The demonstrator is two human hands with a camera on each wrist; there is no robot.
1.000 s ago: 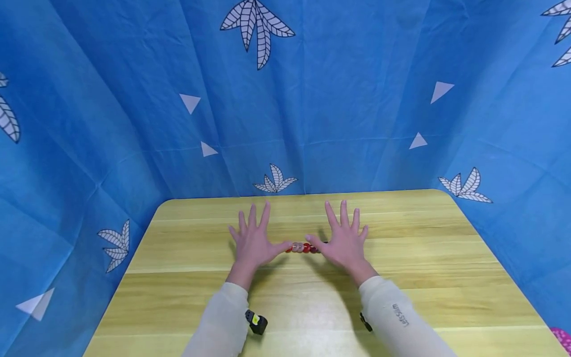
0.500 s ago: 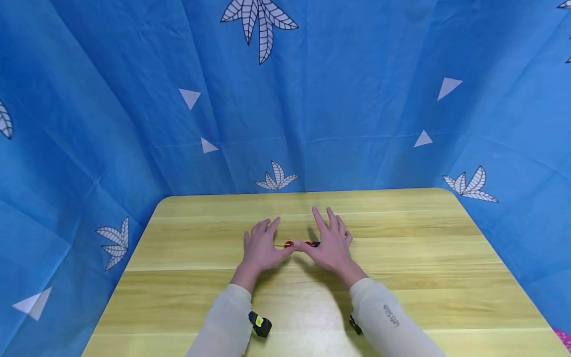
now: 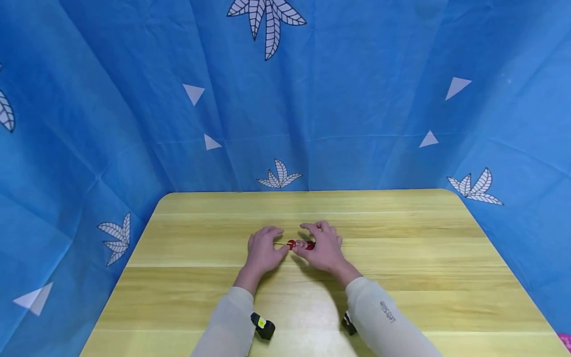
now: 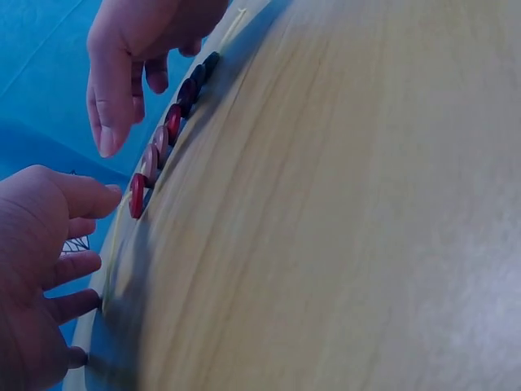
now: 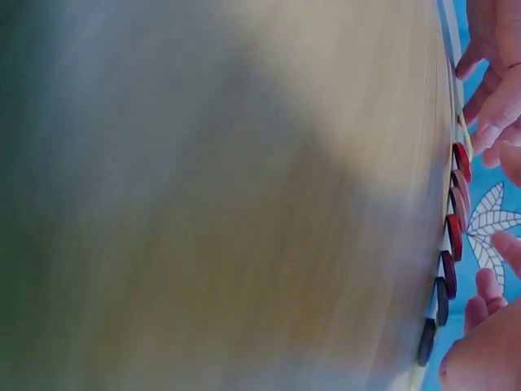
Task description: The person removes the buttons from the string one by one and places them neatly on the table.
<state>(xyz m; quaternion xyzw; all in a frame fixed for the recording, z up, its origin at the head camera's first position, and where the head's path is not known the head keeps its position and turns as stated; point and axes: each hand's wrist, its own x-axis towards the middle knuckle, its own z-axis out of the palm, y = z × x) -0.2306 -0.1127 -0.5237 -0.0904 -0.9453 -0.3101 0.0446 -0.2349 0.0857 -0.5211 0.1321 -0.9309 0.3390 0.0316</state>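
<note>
A row of several round, flat beads [image 3: 291, 244], red, pink and dark, lies on a thin yellow string [image 4: 118, 252]. My left hand [image 3: 263, 252] is beside the left end of the row, its thumb and fingers apart and loosely bent. In the left wrist view, one of its fingertips is close to the end red bead [image 4: 137, 195]. My right hand [image 3: 324, 250] hovers around the middle and right of the row, fingers bent and thumb apart from them. It partly hides the darker beads [image 5: 442, 301] in the head view. Nothing shows pinched in either hand.
The beads lie on a pale wooden table [image 3: 401, 267] with rounded far corners. A blue curtain [image 3: 357, 99] printed with leaves and triangles hangs behind and beside it. Black devices [image 3: 263, 326] sit at both wrists. A pink patterned thing [image 3: 565, 340] shows at the right edge.
Both hands have come closer together around the beads. Their fingers, widely spread before, are now drawn in and bent. More of the yellow string shows at both ends.
</note>
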